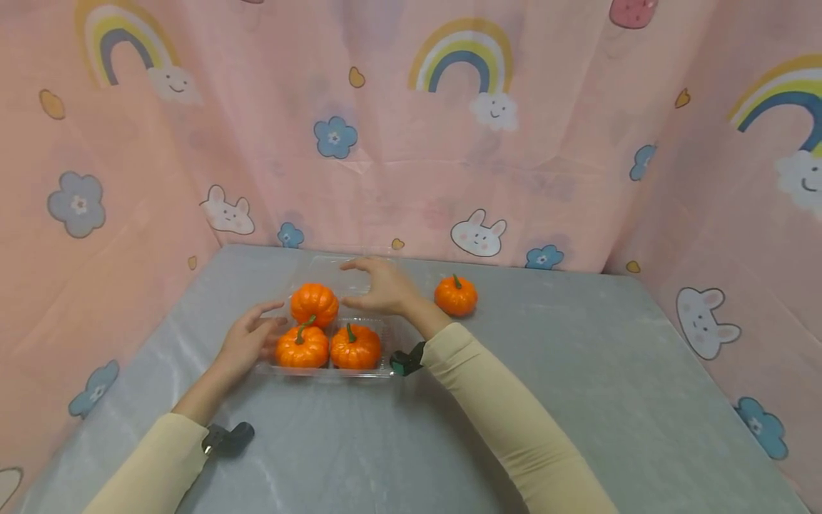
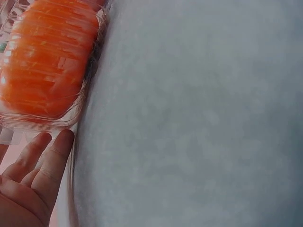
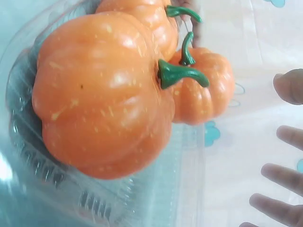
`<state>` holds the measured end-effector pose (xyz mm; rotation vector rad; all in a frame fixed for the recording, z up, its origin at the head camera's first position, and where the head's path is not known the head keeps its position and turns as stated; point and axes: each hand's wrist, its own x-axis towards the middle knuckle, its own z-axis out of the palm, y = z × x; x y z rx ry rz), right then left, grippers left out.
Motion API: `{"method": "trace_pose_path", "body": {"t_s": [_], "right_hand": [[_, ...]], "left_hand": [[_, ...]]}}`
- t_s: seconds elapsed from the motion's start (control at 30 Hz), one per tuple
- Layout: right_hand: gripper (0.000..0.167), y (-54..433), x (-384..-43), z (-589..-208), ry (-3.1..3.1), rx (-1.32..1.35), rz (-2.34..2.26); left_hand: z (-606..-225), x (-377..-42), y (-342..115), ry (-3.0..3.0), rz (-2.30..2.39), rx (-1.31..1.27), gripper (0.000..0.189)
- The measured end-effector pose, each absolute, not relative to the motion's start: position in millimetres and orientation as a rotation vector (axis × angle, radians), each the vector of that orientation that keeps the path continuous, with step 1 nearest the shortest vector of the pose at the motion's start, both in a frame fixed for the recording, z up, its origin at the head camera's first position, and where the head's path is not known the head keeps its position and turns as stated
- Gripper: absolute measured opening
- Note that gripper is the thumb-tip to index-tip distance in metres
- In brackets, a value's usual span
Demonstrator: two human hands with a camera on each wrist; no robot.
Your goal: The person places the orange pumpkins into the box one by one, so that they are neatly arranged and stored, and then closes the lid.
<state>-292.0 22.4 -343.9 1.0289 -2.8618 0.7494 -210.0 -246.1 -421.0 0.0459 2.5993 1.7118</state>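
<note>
A clear plastic clamshell box (image 1: 359, 373) with its lid (image 1: 324, 265) folded back holds small orange pumpkins with green stems. In front are a left pumpkin (image 1: 302, 348) and a right pumpkin (image 1: 356, 348); a third pumpkin (image 1: 314, 305) sits higher, behind the left one. My left hand (image 1: 247, 339) is at the box's left side, its fingertips (image 2: 64, 139) right at the plastic edge. Over the back right of the box, my right hand (image 1: 384, 287) is spread and holds nothing; its fingers (image 3: 279, 210) are apart from the pumpkins in the right wrist view.
Another orange pumpkin (image 1: 456, 295) stands on the grey cloth-covered table (image 1: 578, 400), right of the box and beyond my right forearm. Pink patterned curtains (image 1: 385, 178) enclose the back and both sides. A dark wrist camera (image 1: 408, 359) overlaps the box's right end.
</note>
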Motion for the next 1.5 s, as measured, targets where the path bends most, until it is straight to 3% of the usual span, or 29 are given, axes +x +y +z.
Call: {"method": "trace_pose_path", "body": {"t_s": [0.97,1.5], "right_hand": [[0.056,89,-299,-340,-2.802,0.715,0.983],[0.057,126,-304,-341,-2.865,0.552,0.839]], "left_hand": [[-423,-210,-247,2.601,1.705,0.059,0.047],[-422,-210,-246,2.592,1.711,0.054,0.047]]}}
